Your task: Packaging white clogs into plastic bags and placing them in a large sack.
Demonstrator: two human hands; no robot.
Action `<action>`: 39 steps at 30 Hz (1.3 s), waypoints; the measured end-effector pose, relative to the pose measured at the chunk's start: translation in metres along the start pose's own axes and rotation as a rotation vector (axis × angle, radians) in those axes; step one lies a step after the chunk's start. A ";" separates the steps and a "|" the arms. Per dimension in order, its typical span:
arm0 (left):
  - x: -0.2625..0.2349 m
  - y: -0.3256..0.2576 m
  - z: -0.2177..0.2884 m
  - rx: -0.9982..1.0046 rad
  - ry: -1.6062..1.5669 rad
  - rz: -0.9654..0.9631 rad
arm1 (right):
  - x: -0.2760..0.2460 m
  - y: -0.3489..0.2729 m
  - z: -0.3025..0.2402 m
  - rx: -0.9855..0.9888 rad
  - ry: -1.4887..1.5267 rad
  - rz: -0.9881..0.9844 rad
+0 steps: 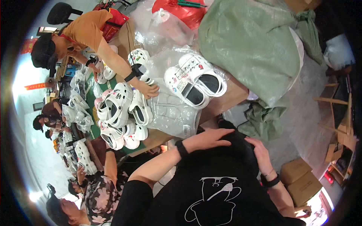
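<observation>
My left hand [209,140] is stretched out over my black clothing, close to the table edge, with its fingers straight and nothing in it. Against my dark clothing rests my right hand [260,152], its fingers extended and holding nothing. Beyond my left hand a clear plastic bag [169,113] lies flat on the brown table [226,98]. A pair of white clogs [194,79] with dark insoles and small printed decorations stands on plastic at the table's right part. More white clogs [120,109] are heaped to the left, beside the flat bag.
Across the table a person in an orange shirt [88,30] reaches a hand [149,89] toward the clogs. A large green woven sack [249,45] bulges at the back right. Cardboard boxes [299,177] stand at the right. Other people sit along the left, one in a floral shirt [100,199].
</observation>
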State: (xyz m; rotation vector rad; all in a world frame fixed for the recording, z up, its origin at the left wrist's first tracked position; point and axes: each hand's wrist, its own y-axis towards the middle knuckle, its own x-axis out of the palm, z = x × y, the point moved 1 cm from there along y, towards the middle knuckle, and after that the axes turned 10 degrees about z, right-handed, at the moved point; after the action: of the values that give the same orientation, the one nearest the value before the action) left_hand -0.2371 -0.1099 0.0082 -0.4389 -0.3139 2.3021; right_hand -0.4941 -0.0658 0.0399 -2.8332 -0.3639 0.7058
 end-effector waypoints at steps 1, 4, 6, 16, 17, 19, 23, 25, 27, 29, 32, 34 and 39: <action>-0.011 -0.003 -0.008 -0.114 -0.052 0.050 | -0.006 0.017 0.003 0.058 0.110 -0.077; -0.041 -0.022 -0.053 -0.293 -0.031 0.390 | 0.008 0.076 -0.004 -0.092 -0.040 0.016; -0.058 -0.033 -0.072 -0.304 0.026 0.712 | 0.028 0.122 -0.015 -0.308 -0.094 0.013; -0.043 -0.035 -0.177 -0.221 -0.184 1.425 | 0.202 0.225 -0.033 -0.669 -0.647 -0.015; -0.046 -0.026 -0.171 -0.238 -0.206 1.380 | 0.207 0.239 -0.014 -0.593 -0.652 0.037; -0.041 -0.026 -0.177 -0.238 -0.185 1.413 | 0.213 0.253 -0.014 -0.484 -0.570 -0.035; -0.057 -0.044 -0.109 -0.201 -0.211 1.517 | 0.196 0.250 -0.017 -0.363 -0.437 -0.068; -0.062 -0.060 -0.088 -0.115 0.039 1.622 | 0.195 0.240 -0.032 -0.371 -0.300 -0.064; -0.064 -0.057 -0.059 0.024 0.231 1.654 | 0.192 0.241 -0.033 -0.316 -0.134 -0.067; -0.067 -0.061 -0.028 0.046 0.239 1.593 | 0.185 0.244 -0.041 -0.314 0.052 -0.087; -0.071 -0.072 -0.017 0.092 0.309 1.540 | 0.182 0.249 -0.038 -0.232 0.319 -0.188; -0.076 -0.080 -0.016 0.115 0.304 1.737 | 0.177 0.245 -0.048 -0.031 0.643 -0.235; -0.075 -0.065 -0.022 0.253 -0.109 1.608 | 0.160 0.233 -0.078 0.288 1.045 -0.537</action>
State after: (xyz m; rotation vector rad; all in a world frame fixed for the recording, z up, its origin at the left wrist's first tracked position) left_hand -0.1375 -0.1179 0.0270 -0.5027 0.5157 3.8409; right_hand -0.2755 -0.2520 -0.0203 -2.2490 -0.6843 -0.7385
